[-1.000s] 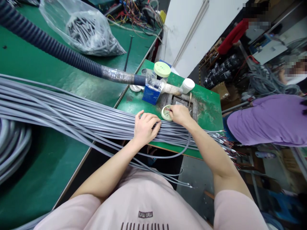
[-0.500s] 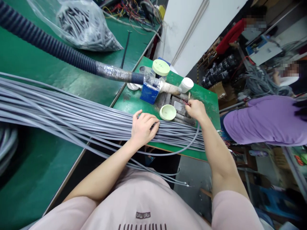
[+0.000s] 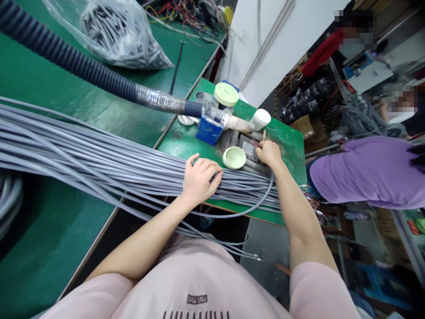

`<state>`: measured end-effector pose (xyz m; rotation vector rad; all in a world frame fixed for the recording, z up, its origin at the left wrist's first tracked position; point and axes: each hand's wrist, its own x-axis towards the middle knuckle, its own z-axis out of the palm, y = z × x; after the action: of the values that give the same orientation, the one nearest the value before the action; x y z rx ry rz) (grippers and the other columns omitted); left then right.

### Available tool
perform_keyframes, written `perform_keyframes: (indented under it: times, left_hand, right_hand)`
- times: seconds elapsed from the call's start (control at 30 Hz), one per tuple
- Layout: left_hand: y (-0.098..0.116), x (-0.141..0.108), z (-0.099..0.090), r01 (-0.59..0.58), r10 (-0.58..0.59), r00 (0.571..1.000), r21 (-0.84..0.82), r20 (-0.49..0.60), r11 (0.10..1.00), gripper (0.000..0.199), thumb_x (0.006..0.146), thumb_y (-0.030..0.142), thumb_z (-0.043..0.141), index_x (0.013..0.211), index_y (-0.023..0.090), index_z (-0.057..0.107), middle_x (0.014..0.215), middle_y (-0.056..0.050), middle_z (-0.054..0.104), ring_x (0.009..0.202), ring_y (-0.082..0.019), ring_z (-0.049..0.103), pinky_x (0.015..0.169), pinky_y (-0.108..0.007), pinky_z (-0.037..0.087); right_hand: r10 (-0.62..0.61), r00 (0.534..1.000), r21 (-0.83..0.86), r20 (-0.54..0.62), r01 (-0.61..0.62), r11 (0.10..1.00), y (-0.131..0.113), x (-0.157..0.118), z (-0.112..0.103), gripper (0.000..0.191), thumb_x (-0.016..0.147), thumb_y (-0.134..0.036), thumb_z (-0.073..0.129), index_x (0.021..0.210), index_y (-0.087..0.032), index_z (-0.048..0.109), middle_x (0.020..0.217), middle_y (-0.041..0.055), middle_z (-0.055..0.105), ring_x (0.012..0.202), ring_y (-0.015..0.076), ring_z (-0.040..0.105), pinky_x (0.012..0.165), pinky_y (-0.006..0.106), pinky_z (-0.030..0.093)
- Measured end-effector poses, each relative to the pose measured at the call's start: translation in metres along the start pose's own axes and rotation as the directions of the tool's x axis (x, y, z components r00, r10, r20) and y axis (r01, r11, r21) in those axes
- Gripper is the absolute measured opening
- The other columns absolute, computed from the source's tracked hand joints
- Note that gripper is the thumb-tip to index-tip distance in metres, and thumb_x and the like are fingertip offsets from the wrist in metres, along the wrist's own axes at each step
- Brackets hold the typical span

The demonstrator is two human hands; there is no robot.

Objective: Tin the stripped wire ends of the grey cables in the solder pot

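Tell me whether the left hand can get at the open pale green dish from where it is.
Probably yes. The left hand lies on the grey cables, and the pale green dish sits close by with nothing standing between them; the right hand is on the dish's other side.

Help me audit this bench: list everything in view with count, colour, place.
tables: two, green, left and centre
bundled cables: many, grey, across both tables
held cable: one, grey, looping at near edge
dish: one, pale green, beside bundled cables
metal plate: one, grey, beside dish
hose: one, dark blue, upper left to centre
box: one, blue, at hose's end
disc: one, pale green, beyond box
tub: one, white, right of disc
bag of pieces: one, clear, upper left
loose wires: many, mixed, top centre
coil: one, grey, left edge
co-workers: three, one in purple, right
background clutter: uncountable, mostly dim, right
left hand: one, bare, on bundled cables
right hand: one, bare, gripping held cable's end
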<state>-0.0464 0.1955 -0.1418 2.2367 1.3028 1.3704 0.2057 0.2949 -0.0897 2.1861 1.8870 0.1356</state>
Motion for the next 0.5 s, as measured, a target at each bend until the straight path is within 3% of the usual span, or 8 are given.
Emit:
perform_keyframes:
  times: [0.5]
  left_hand:
    - [0.0002,0.0006,-0.0004,-0.013,0.013,1.0,0.016,-0.009,1.0,0.008,0.087,0.024,0.056,0.084,0.023,0.063,0.088,0.001,0.071,0.089,-0.017,0.063,0.102,-0.043,0.03]
  right_hand:
    - [0.001,1.0,-0.001,0.012,-0.001,1.0,-0.0023,-0.0006,-0.0019,0.031,0.083,-0.025,0.045,0.098,-0.014,0.07,0.103,0.0178,0.07,0.094,0.0279,0.065,0.075,0.033,0.045]
